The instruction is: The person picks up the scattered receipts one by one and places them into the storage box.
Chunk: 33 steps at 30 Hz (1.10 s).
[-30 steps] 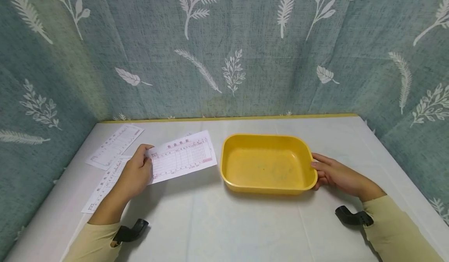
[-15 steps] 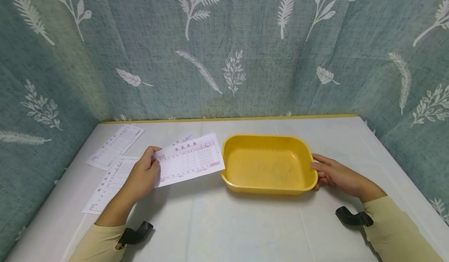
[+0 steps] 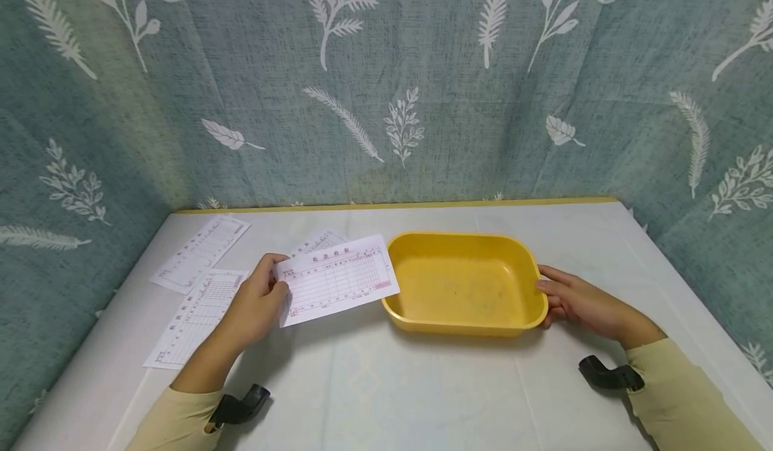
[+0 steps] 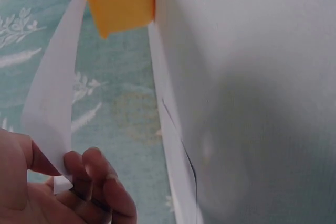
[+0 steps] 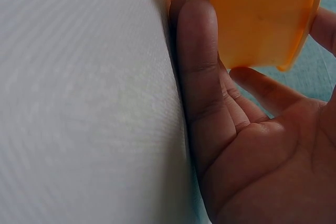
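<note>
In the head view, my left hand point(image 3: 256, 307) pinches the left end of a printed receipt slip point(image 3: 338, 280) between thumb and fingers. The slip is held above the table, tilted, and its right end overlaps the left rim of a yellow plastic basin point(image 3: 459, 328). From the left wrist, the slip point(image 4: 55, 82) appears nearly edge-on beside the basin point(image 4: 123, 3). My right hand point(image 3: 582, 307) holds the basin's right end, thumb at the rim. The right wrist view has its fingers point(image 5: 199, 51) against the basin's outer wall point(image 5: 257, 24).
Two more receipt slips lie at the left, one far point(image 3: 202, 253) and one nearer point(image 3: 199, 320), partly behind the left arm. Another slip point(image 3: 320, 239) shows behind the held one. Patterned curtain point(image 3: 386, 102) surrounds the white tabletop point(image 3: 392, 397).
My left hand has carried the receipt slip rightward and slightly nearer me, so its right end now overlaps the basin's rim. The right hand and basin have stayed in place.
</note>
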### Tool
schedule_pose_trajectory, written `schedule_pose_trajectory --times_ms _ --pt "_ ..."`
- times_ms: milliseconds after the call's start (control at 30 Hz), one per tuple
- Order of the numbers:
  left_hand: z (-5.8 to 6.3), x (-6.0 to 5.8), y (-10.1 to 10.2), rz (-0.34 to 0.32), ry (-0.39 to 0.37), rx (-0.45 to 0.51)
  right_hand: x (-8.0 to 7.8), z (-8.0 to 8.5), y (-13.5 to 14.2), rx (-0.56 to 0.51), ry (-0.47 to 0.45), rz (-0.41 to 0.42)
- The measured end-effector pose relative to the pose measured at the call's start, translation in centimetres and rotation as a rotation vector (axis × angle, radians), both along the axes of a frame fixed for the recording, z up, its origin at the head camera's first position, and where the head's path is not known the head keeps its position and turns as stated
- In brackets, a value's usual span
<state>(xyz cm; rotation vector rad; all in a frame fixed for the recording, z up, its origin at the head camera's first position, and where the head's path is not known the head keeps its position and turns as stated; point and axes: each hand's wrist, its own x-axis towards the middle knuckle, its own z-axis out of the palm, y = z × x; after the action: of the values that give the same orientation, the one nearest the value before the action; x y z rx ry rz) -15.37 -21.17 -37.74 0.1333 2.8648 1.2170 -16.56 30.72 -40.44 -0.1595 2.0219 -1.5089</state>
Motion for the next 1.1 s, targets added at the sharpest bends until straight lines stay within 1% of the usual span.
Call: schedule_pose_trajectory --times_ms 100,333,533,667,833,1100 --pt "-0.2 0.1 0.3 -0.008 -0.002 0.023 0.1 -0.1 0.1 0.006 0.001 -0.003" --pt "0.0 0.4 0.7 -0.032 0.002 0.056 0.1 -0.1 0.1 -0.005 -0.005 -0.001" --pt "0.2 0.4 1.4 -0.057 0.036 0.054 0.1 -0.1 0.1 -0.02 0.012 0.008" --pt "0.4 0.3 1.9 -0.08 0.05 0.059 0.2 -0.3 0.0 -0.024 0.007 0.01" --pt "0.5 0.2 2.3 -0.101 0.048 0.079 0.1 -0.5 0.0 -0.041 0.01 0.014" --pt "0.5 0.1 2.6 -0.114 0.041 0.072 0.0 -0.3 0.0 -0.033 0.006 0.017"
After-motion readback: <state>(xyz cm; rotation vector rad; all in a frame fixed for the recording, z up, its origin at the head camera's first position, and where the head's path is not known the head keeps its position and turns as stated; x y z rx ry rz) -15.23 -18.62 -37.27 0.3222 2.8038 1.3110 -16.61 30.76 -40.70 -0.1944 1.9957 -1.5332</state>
